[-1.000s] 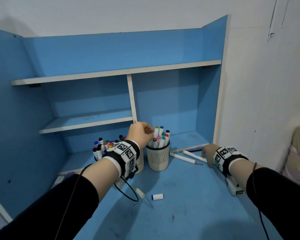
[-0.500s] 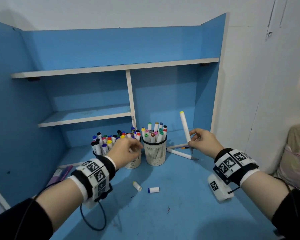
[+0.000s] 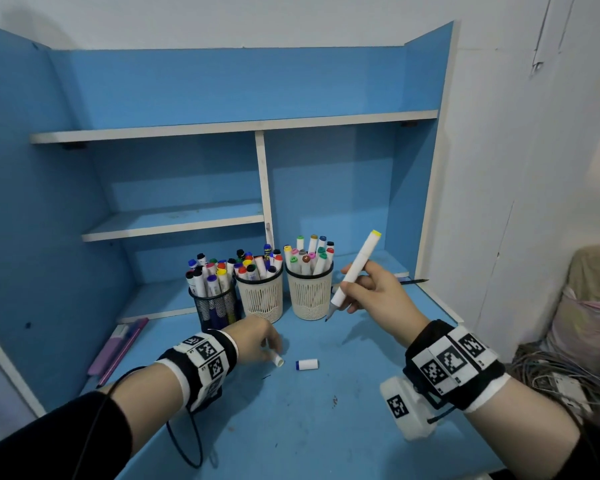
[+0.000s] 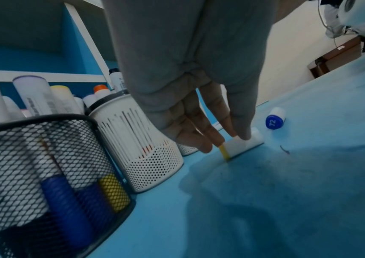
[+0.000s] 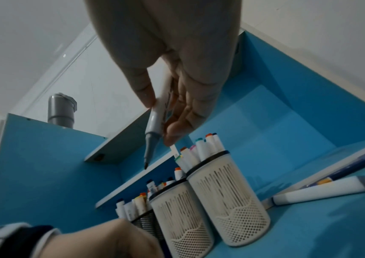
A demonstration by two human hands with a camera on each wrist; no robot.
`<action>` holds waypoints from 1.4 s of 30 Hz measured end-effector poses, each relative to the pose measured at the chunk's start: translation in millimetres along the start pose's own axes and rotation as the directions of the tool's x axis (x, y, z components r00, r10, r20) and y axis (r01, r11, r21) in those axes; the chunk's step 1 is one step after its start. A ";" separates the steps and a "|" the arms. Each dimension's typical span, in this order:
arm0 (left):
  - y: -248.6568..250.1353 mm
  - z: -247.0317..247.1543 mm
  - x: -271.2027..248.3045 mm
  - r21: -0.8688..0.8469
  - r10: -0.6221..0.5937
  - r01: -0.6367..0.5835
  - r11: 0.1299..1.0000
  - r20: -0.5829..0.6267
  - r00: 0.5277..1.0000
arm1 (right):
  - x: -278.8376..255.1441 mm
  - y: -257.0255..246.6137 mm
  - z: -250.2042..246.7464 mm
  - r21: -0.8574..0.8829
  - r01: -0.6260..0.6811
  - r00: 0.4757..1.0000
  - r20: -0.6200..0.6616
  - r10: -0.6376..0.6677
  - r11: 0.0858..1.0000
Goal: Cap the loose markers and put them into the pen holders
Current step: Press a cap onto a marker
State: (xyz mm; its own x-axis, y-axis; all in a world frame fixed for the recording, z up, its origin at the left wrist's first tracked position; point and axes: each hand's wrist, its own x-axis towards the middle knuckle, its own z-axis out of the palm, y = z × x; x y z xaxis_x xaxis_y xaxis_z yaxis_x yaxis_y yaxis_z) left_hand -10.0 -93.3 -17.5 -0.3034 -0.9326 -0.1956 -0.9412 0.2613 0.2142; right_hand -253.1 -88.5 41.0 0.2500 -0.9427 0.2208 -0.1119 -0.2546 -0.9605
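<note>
The right hand (image 3: 378,296) holds a white marker with a yellow end (image 3: 355,268) above the blue tabletop (image 3: 326,427), its fingers (image 5: 183,122) and thumb curled round the barrel. The marker is tilted, yellow end up and away, its bare dark tip (image 5: 146,165) pointing down toward the tabletop just in front of the right-hand cream perforated pen holder (image 3: 309,294).

The left hand (image 3: 253,341) is low over the tabletop, its fingers (image 4: 241,129) reaching down onto a loose white cap with a yellow end (image 4: 241,144) that lies on its side; thumb and forefinger touch it from either side, pinching it. Just to the right of it, apart from the hand, lies a white cap with a blue end marked 72 (image 4: 275,118).

Three holders stand in a row at the back of the tabletop, each full of capped markers: a black wire-mesh pen holder (image 3: 217,306) on the left, a middle cream perforated pen holder (image 3: 261,297), and the right-hand one. Another uncapped white marker (image 5: 323,190) lies on the tabletop to the right of the holders. A purple flat item (image 3: 118,344) lies at the left edge near the shelf unit.
</note>
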 end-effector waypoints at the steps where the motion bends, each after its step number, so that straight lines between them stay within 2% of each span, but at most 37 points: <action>1: 1.2 0.6 1.1 0.000 -0.003 0.003 1.000 0.012 1.000 | -2.2 -0.4 1.2 0.021 0.004 1.000 -0.008 -0.003 1.000; 15: 2.8 10.8 -4.4 0.039 -0.037 0.037 0.999 0.003 0.999 | -24.6 4.9 4.5 0.219 0.001 0.994 -0.110 0.023 0.976; 20: 13.0 -6.7 -18.6 -0.119 -0.022 0.003 0.993 -0.157 0.987 | -30.1 10.2 3.4 0.331 0.009 0.976 -0.208 0.064 0.944; 24: 33.5 -24.8 -35.8 -0.317 -0.020 -0.078 0.945 -0.297 0.955 | -31.9 6.9 1.7 0.429 0.062 0.958 -0.278 0.066 0.901; 31: 62.1 -38.1 -68.0 -0.530 -0.082 -0.250 0.810 -0.525 0.847 | -37.3 -8.5 5.2 0.507 0.162 0.941 -0.339 0.023 0.846; 34: 67.4 -41.1 -74.4 -0.580 -0.112 -0.290 0.761 -0.558 0.822 | -39.0 -14.3 6.9 0.548 0.195 0.940 -0.340 0.004 0.814; 37: 69.7 -42.4 -77.7 -0.617 -0.125 -0.308 0.724 -0.557 0.821 | -41.0 -17.4 10.8 0.575 0.211 0.945 -0.326 -0.015 0.791; 42: 75.6 -40.9 -81.7 -0.589 -0.136 -0.309 0.747 -0.590 0.796 | -42.4 -17.5 17.8 0.581 0.214 0.952 -0.306 -0.033 0.785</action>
State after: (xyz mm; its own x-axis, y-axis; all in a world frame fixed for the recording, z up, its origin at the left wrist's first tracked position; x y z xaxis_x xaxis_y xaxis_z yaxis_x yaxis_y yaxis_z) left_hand -50.2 -7.5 53.8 -0.0259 -0.9248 0.3796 -0.5220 0.3363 0.7839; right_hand -244.6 -40.2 45.4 -0.0525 -0.9545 0.2934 0.5244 -0.2764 -0.8054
